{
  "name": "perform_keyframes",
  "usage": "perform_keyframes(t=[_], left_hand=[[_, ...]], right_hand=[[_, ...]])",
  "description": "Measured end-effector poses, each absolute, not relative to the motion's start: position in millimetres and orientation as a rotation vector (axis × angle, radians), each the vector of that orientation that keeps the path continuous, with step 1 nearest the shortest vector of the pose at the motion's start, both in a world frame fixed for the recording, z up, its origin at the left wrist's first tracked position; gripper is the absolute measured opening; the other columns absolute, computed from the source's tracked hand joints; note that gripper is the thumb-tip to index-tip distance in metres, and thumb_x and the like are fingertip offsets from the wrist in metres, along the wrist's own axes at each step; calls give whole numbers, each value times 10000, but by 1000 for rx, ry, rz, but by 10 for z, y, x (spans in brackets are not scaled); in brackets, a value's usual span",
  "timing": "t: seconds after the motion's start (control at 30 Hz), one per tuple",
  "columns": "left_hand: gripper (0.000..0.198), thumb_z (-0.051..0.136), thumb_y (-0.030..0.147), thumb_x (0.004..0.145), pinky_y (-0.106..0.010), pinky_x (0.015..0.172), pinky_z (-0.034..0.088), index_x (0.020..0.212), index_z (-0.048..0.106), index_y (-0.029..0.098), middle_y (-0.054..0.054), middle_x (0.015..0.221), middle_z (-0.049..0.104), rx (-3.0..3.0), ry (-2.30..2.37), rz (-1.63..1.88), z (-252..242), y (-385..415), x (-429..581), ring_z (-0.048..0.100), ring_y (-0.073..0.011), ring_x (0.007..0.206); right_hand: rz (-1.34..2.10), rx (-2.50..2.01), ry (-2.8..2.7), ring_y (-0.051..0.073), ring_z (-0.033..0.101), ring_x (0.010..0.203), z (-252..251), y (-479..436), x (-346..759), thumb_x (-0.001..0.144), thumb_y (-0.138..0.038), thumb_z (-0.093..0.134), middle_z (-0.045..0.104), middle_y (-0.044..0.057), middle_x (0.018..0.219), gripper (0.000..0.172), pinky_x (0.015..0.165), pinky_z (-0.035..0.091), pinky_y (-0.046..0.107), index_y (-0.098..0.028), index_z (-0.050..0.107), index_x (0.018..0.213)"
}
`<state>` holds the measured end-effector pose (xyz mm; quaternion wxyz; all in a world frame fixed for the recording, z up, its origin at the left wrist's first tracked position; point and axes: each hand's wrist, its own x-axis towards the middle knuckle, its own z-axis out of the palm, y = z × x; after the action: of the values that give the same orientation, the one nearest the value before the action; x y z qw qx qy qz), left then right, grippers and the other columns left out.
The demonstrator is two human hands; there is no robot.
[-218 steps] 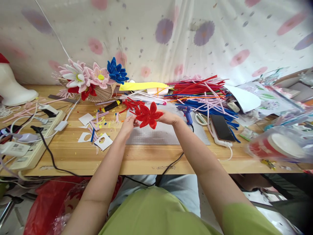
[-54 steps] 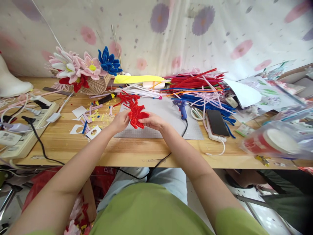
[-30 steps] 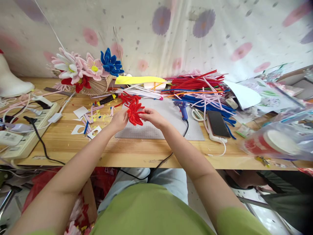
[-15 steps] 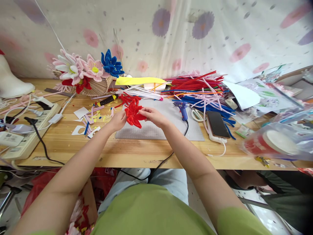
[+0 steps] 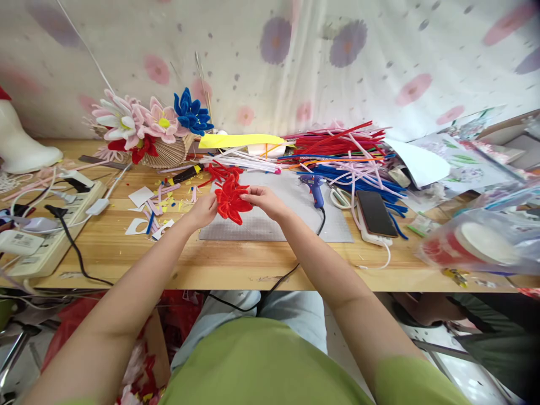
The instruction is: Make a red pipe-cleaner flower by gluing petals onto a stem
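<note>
A red fuzzy flower [image 5: 232, 199], its petals shaped from pipe cleaners, is held up between my two hands over the left part of the grey cutting mat [image 5: 287, 225]. My left hand [image 5: 205, 210] is closed on the flower's left side, its fingertips partly hidden behind the petals. On the opposite side, my right hand [image 5: 262, 201] pinches a petal between thumb and fingers. Behind the flower lie more red pipe-cleaner pieces [image 5: 217, 170]. To the right on the mat rests a purple glue gun [image 5: 314, 189] with a black cord.
Pipe cleaners [image 5: 341, 143] in several colours are heaped at the back. Finished flowers [image 5: 162, 119] stand at the back left. Paper scraps [image 5: 141, 196] and a power strip [image 5: 59, 230] lie left. Scissors [image 5: 338, 198], a phone [image 5: 376, 214] and a bagged cup [image 5: 481, 244] are right.
The flower has tilted and turned slightly between my hands, its petals sitting a little lower. Both hands keep their hold and have barely moved.
</note>
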<state>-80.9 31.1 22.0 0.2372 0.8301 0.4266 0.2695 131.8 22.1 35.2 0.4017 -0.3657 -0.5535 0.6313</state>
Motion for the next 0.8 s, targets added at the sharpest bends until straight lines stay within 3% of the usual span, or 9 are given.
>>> perform_keyframes(t=[0.17,0.53,0.8], left_hand=[[427,335,504,847,-309,686,459,742,568,162,-62,768,616,2140,1083,602,289,277,-726,531,-182,721],[451,281,485,876,-329,661,441,796,584,162,-91,806,643,2337,1213,557,404,212,-727,542,-198,693],[457,272,514,883,-305,640,423,718,538,182,-62,727,604,2397,1198,597,484,174,-692,530,-189,677]], right_hand=[[1643,-835,-1488,96,533,681,450,228,1317,597,-368,746,614,-23,744,301,651,417,242,-171,606,778],[1719,-895,-1501,88,515,617,504,267,1244,589,-236,725,610,-25,665,166,608,399,229,-154,618,687],[1853,-845,-1343,83,520,603,466,230,1251,581,-239,758,604,-30,669,210,586,403,221,-166,610,710]])
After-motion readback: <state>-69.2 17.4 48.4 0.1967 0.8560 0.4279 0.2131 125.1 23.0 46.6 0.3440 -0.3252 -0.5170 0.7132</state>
